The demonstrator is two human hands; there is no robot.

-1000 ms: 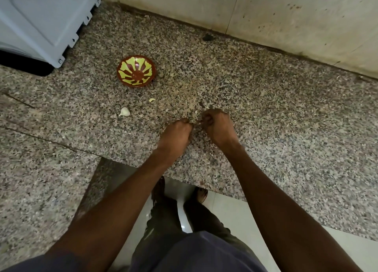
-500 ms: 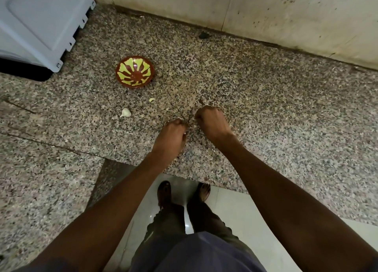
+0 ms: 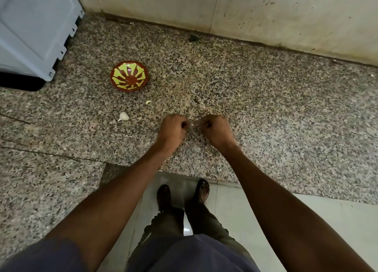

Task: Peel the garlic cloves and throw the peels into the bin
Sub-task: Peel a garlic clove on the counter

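Presently the left hand and right hand are curled tight over the granite counter, contents unseen, while an unpeeled garlic clove lies far-left: small, firm, papery-skinned, best pinched at its tip.

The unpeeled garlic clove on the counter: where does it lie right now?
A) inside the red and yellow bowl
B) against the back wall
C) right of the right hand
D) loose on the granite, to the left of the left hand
D: the garlic clove lies loose on the granite counter, left of the left hand and nearer the camera than the bowl.
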